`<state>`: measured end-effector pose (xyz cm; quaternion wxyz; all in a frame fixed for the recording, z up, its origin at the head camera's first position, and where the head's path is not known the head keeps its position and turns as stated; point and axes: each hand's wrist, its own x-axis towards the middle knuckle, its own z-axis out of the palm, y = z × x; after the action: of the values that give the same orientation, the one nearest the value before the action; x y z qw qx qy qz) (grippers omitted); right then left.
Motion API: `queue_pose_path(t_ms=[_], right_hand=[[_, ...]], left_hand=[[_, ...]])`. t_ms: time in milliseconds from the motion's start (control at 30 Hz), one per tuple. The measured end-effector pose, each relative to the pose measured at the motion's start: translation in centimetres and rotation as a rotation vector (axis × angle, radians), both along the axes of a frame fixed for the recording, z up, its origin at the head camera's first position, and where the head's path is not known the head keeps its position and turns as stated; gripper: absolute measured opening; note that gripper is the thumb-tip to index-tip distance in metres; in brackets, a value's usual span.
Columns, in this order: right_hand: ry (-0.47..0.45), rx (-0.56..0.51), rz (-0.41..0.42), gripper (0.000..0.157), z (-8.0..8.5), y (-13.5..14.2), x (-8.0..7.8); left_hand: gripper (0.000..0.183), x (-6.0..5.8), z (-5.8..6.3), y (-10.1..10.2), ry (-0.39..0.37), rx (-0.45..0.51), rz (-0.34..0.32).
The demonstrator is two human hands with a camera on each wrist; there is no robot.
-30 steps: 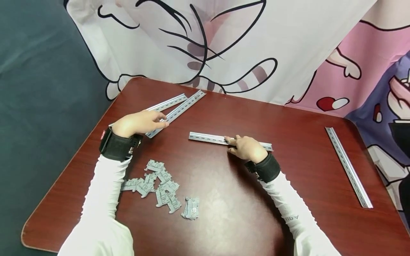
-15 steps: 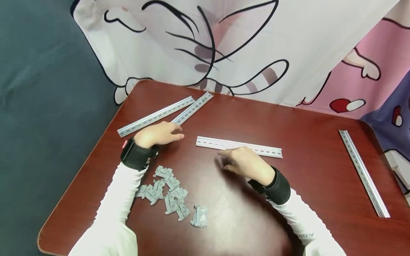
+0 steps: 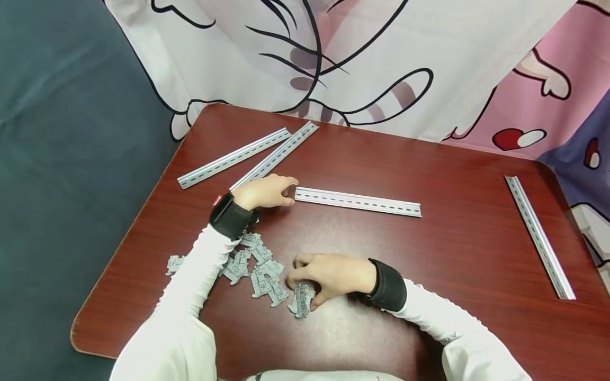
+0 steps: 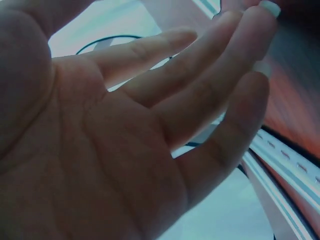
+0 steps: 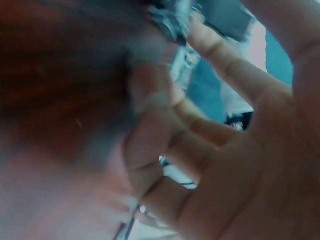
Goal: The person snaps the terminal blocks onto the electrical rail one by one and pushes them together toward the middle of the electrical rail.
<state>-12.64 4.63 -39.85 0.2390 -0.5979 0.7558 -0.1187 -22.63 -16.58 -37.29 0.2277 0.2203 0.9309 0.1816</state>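
My right hand (image 3: 333, 272) reaches down over a small grey plastic DIN rail clip (image 3: 302, 302) at the table's front middle, pinching it between fingers and thumb; the right wrist view is blurred, with grey clip parts (image 5: 172, 22) by the fingertips. Beside it, several more grey clips (image 3: 267, 275) lie in a loose pile, partly under my left forearm. My left hand (image 3: 267, 191) hovers at the left end of a slotted metal DIN rail (image 3: 357, 201), fingers relaxed and holding nothing. Its bare palm (image 4: 100, 150) fills the left wrist view.
Two more DIN rails, one farther left (image 3: 233, 158) and one slanting beside it (image 3: 276, 156), meet at their far ends at the back left. Another rail (image 3: 540, 237) lies along the right side. A printed curtain (image 3: 371, 69) hangs behind the table (image 3: 452, 248).
My right hand has left the middle rail and come down to the grey clip near the front. My left hand has moved right, from the slanting rail to the middle rail's end.
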Motion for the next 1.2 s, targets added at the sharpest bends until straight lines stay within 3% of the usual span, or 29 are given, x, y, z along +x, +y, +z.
queue_pose_path(t_ms=[167, 300, 533, 633, 833, 1033, 1200], right_hand=[[-0.016, -0.035, 0.037, 0.041, -0.4, -0.6, 0.1], [-0.034, -0.067, 0.009, 0.037, -0.5, -0.3, -0.2], [-0.109, -0.138, -0.024, 0.03, -0.2, 0.2, -2.1], [-0.102, -0.199, -0.121, 0.025, 0.4, 1.0, -3.8], [0.021, -0.318, -0.432, 0.02, 1.6, 3.0, -6.8], [0.038, -0.344, -0.626, 0.022, 1.3, 3.7, -7.8], [0.003, -0.344, -0.754, 0.017, 0.6, 3.5, -8.1]], left_hand=[[0.057, 0.0, -0.6, 0.7, 0.04, -0.022, -0.005], [0.046, -0.2, -0.9, 1.7, 0.058, -0.065, -0.017], [0.037, -0.5, -1.2, 2.0, 0.09, -0.118, -0.009], [0.034, -0.5, -1.3, 1.9, 0.137, -0.127, -0.015], [0.029, -0.5, -1.3, 2.2, 0.196, -0.173, -0.024], [0.021, 0.1, -1.2, 2.9, 0.208, -0.203, -0.066], [0.017, 1.1, -1.4, 3.6, 0.293, -0.209, -0.118]])
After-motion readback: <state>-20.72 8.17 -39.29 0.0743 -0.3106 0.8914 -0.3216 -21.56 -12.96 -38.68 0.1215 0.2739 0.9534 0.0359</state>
